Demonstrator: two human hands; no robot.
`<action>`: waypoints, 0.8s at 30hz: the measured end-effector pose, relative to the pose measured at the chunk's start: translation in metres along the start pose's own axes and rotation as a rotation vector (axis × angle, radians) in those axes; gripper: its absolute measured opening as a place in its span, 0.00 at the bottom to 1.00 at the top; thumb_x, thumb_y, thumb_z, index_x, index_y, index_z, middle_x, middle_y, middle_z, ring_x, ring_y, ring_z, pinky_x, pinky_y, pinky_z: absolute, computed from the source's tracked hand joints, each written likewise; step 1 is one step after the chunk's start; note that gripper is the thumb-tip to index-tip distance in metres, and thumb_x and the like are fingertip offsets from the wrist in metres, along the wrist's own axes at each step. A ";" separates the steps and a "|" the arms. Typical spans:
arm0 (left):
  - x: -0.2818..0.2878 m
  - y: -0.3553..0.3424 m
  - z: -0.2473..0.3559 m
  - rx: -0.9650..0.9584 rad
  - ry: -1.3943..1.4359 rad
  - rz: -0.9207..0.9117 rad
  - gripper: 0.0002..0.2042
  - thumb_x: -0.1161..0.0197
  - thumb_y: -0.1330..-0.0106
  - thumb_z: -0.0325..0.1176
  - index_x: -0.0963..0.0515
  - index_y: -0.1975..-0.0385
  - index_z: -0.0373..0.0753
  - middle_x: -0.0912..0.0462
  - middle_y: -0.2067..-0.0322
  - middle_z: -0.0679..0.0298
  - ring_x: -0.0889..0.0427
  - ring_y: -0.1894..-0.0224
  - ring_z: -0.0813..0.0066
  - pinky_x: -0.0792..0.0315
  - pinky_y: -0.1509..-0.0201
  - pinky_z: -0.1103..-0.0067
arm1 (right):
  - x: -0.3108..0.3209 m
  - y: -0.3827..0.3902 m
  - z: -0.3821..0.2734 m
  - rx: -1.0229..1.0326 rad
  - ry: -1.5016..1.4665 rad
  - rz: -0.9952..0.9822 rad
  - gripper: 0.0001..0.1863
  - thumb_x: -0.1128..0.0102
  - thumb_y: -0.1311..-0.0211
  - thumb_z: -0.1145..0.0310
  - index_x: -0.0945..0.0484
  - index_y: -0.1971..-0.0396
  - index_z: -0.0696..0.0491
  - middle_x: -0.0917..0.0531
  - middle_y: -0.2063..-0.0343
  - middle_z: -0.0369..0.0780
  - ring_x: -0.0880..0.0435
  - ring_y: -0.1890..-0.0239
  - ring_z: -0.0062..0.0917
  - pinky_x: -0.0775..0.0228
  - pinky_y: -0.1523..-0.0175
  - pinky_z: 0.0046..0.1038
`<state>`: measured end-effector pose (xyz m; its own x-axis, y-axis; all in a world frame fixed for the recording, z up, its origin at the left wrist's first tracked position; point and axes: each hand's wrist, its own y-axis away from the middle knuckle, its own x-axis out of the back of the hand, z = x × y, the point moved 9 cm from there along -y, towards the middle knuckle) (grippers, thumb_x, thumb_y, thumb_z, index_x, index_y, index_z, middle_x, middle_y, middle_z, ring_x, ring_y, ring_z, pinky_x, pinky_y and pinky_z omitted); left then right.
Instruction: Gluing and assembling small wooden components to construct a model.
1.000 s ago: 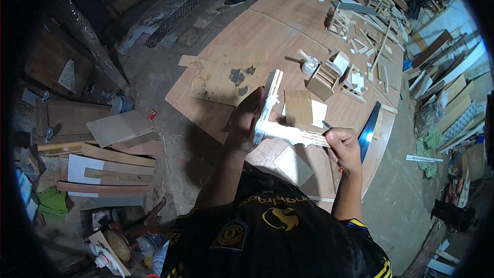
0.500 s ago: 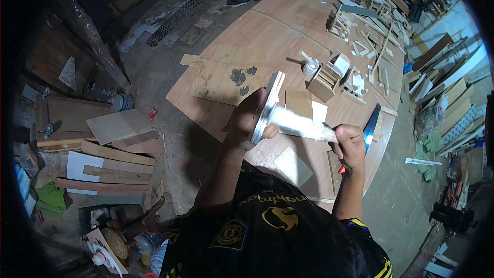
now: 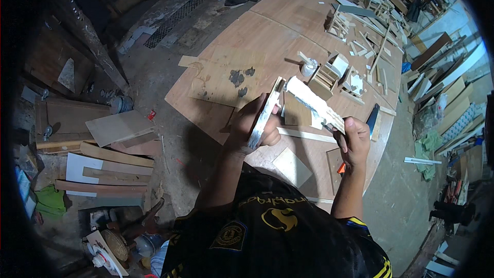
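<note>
My left hand (image 3: 246, 126) is wrapped round a narrow wooden piece (image 3: 266, 114) with white smears along its edge, held tilted above the table. In my right hand (image 3: 356, 136) is a flat wooden strip (image 3: 311, 101), pinched at its lower right end and coated white on the face I see. Its far end points up and left, close to the top of the wooden piece; I cannot tell whether they touch. Beyond them on the table stand a jar with a stick (image 3: 309, 67) and a small wooden box frame (image 3: 322, 83).
The big wooden table (image 3: 280, 41) bears a dark-stained board (image 3: 221, 85), a pale square panel (image 3: 292, 166) and a dark blue blade-like thing (image 3: 373, 117). Wood offcuts (image 3: 363, 46) cover its far right. Boards (image 3: 110, 172) lie on the floor at left; more timber leans at right.
The white-coated strip has swung upward at its far end and turned, now apart from the middle of the wooden piece. The left hand's piece has turned more edge-on.
</note>
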<state>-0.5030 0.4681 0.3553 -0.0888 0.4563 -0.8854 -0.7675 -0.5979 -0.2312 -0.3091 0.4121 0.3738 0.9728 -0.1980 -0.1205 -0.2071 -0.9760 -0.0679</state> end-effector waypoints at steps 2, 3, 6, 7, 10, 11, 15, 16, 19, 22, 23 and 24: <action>-0.002 0.000 0.000 -0.007 0.023 -0.034 0.22 0.71 0.25 0.49 0.33 0.63 0.37 0.41 0.90 0.70 0.50 0.91 0.81 0.50 0.82 0.80 | 0.005 0.000 0.005 0.013 0.003 0.016 0.20 0.48 0.32 0.59 0.23 0.76 0.61 0.28 0.89 0.33 0.42 0.92 0.11 0.54 0.85 0.17; -0.008 0.001 0.000 0.006 0.046 -0.065 0.22 0.71 0.25 0.49 0.33 0.63 0.38 0.40 0.90 0.69 0.50 0.91 0.80 0.50 0.82 0.80 | 0.007 0.000 0.008 0.027 0.005 0.032 0.20 0.47 0.32 0.59 0.22 0.75 0.60 0.29 0.89 0.33 0.41 0.92 0.11 0.54 0.86 0.17; -0.014 -0.002 -0.005 0.043 0.108 -0.147 0.22 0.72 0.25 0.48 0.33 0.64 0.39 0.39 0.90 0.68 0.49 0.91 0.79 0.49 0.82 0.79 | 0.009 0.002 0.013 0.038 0.074 0.067 0.18 0.46 0.33 0.60 0.22 0.75 0.60 0.29 0.89 0.32 0.39 0.91 0.11 0.52 0.85 0.16; -0.017 -0.003 -0.007 0.063 0.145 -0.196 0.22 0.72 0.25 0.48 0.33 0.63 0.39 0.38 0.90 0.67 0.49 0.91 0.79 0.49 0.82 0.79 | 0.010 0.003 0.015 0.038 0.077 0.072 0.18 0.46 0.33 0.60 0.22 0.75 0.60 0.29 0.89 0.32 0.39 0.91 0.11 0.52 0.85 0.16; -0.021 -0.004 -0.009 0.059 0.161 -0.271 0.20 0.71 0.25 0.47 0.33 0.63 0.39 0.38 0.90 0.67 0.48 0.91 0.79 0.48 0.81 0.79 | 0.005 0.005 0.018 0.018 0.100 0.050 0.17 0.44 0.34 0.62 0.22 0.75 0.60 0.29 0.88 0.31 0.38 0.90 0.10 0.50 0.85 0.16; -0.020 -0.004 -0.010 0.062 0.162 -0.273 0.20 0.71 0.25 0.47 0.33 0.63 0.39 0.38 0.90 0.67 0.48 0.91 0.79 0.48 0.81 0.79 | 0.004 0.006 0.017 0.019 0.100 0.053 0.17 0.44 0.34 0.62 0.22 0.75 0.60 0.29 0.88 0.31 0.38 0.90 0.10 0.50 0.85 0.16; -0.017 -0.005 -0.010 0.053 0.174 -0.258 0.20 0.70 0.26 0.47 0.33 0.63 0.39 0.38 0.91 0.67 0.49 0.91 0.79 0.48 0.80 0.79 | 0.002 0.006 0.015 0.024 0.171 0.065 0.21 0.47 0.33 0.58 0.25 0.80 0.60 0.29 0.89 0.33 0.40 0.91 0.11 0.54 0.86 0.17; -0.016 -0.005 -0.010 0.058 0.167 -0.252 0.20 0.69 0.26 0.47 0.33 0.63 0.39 0.38 0.91 0.67 0.49 0.91 0.79 0.49 0.80 0.79 | 0.000 0.006 0.016 0.018 0.165 0.052 0.21 0.47 0.32 0.58 0.24 0.79 0.60 0.30 0.89 0.33 0.40 0.91 0.11 0.54 0.85 0.17; -0.015 -0.006 -0.009 0.056 0.156 -0.258 0.21 0.69 0.26 0.47 0.32 0.62 0.39 0.38 0.91 0.67 0.49 0.91 0.79 0.49 0.80 0.79 | -0.001 0.006 0.021 -0.012 0.143 -0.010 0.21 0.47 0.33 0.58 0.24 0.80 0.60 0.29 0.89 0.33 0.40 0.91 0.11 0.53 0.85 0.17; -0.005 -0.007 -0.012 0.061 0.195 -0.140 0.21 0.69 0.26 0.48 0.30 0.61 0.39 0.37 0.91 0.67 0.49 0.91 0.79 0.49 0.80 0.79 | -0.005 0.006 0.022 -0.024 0.116 -0.076 0.21 0.48 0.32 0.58 0.24 0.80 0.59 0.28 0.89 0.34 0.40 0.92 0.11 0.52 0.85 0.17; -0.004 -0.007 -0.012 0.060 0.194 -0.140 0.21 0.69 0.26 0.48 0.30 0.61 0.39 0.37 0.91 0.67 0.49 0.91 0.79 0.49 0.80 0.79 | -0.004 0.006 0.022 -0.024 0.116 -0.078 0.21 0.48 0.32 0.58 0.24 0.80 0.59 0.28 0.89 0.34 0.40 0.92 0.11 0.52 0.85 0.17; -0.006 -0.006 -0.009 0.037 0.181 -0.185 0.22 0.69 0.26 0.48 0.29 0.60 0.39 0.38 0.91 0.67 0.49 0.91 0.79 0.49 0.80 0.79 | -0.007 0.006 0.022 -0.019 0.069 -0.114 0.21 0.48 0.33 0.58 0.25 0.80 0.59 0.28 0.89 0.34 0.40 0.92 0.11 0.52 0.85 0.17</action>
<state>-0.4919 0.4630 0.3581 0.1681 0.4281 -0.8880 -0.7831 -0.4891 -0.3841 -0.3195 0.4092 0.3523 0.9949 -0.0905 -0.0441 -0.0930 -0.9940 -0.0584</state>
